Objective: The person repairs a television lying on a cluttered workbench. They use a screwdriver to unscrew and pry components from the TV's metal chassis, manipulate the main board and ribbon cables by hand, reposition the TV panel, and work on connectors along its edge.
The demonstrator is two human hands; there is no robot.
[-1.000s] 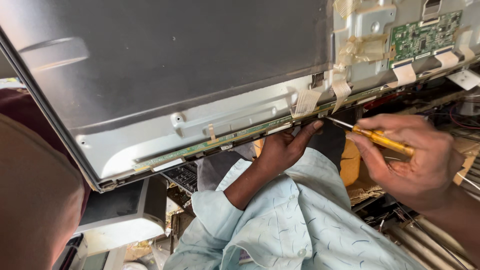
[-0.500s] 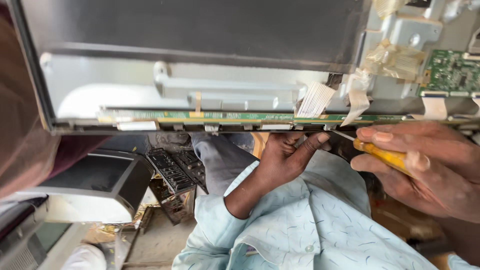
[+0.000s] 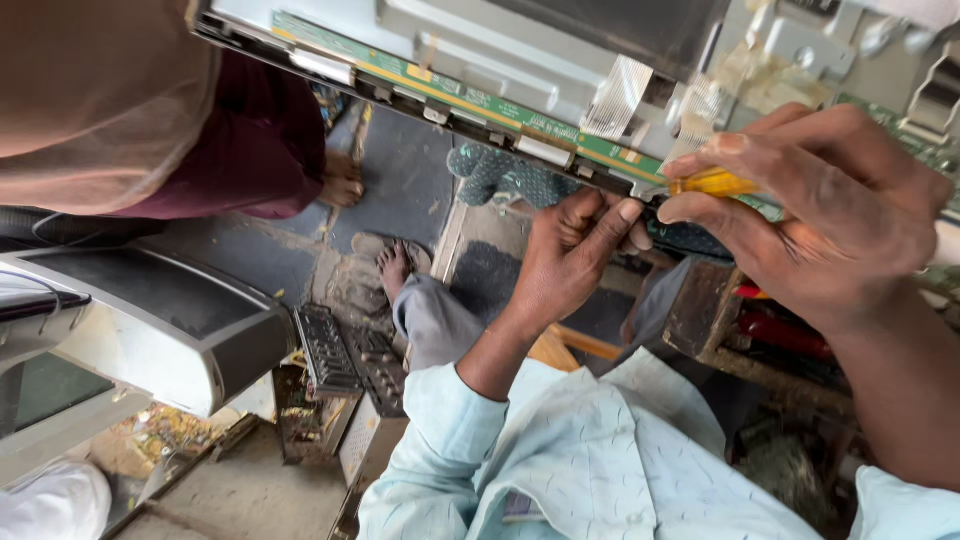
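At nine o'clock, a grey-and-white boxy old monitor casing (image 3: 150,330) on the floor. At twelve, a long narrow green circuit strip (image 3: 470,97) running along the lower edge of a grey metal flat-panel chassis (image 3: 500,40), tilted down toward three o'clock. Just below centre, left hand (image 3: 565,260), pale-blue sleeve behind it, fingertips raised against the strip's underside, holding nothing. At two o'clock, right hand (image 3: 820,215) wrapped tightly around a yellow-handled screwdriver (image 3: 712,183), tip at the strip's edge.
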